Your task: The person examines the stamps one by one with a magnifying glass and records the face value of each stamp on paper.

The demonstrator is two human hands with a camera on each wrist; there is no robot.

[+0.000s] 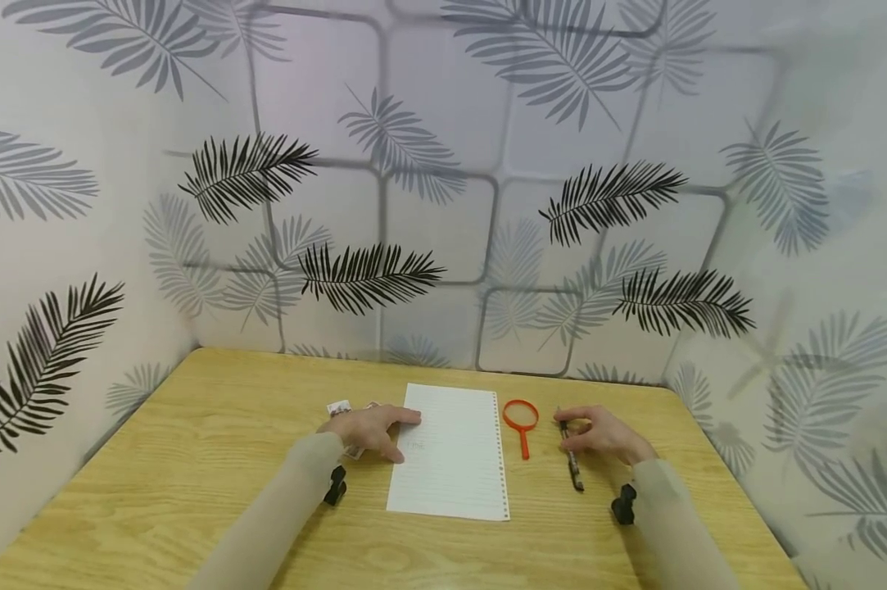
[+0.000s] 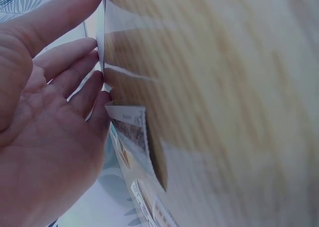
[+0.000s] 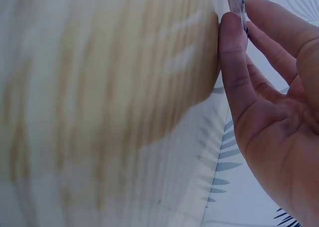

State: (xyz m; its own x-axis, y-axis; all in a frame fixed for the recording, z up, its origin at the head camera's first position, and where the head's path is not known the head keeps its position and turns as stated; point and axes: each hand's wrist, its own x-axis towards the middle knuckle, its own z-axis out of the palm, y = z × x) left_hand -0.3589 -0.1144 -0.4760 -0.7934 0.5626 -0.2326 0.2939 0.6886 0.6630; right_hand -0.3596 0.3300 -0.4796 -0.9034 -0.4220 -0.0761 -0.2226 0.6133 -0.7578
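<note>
A sheet of lined paper (image 1: 454,467) with punched holes along its right edge lies on the table, with faint writing near its left side. My left hand (image 1: 369,428) rests at the sheet's left edge, fingers and thumb spread out. Small printed paper pieces (image 1: 337,406) stick out from under this hand; in the left wrist view one printed piece (image 2: 130,124) has a raised corner. To the right, my right hand (image 1: 601,436) pinches a dark-patterned pen (image 1: 573,469) between thumb and fingers near its far end. The right wrist view shows only part of the pen (image 3: 237,5).
A red magnifying glass (image 1: 525,444) lies between the sheet and the pen. The wooden table (image 1: 214,459) ends at the back against a wall (image 1: 443,221) with a leaf pattern. Each wrist wears a small black device (image 1: 336,486).
</note>
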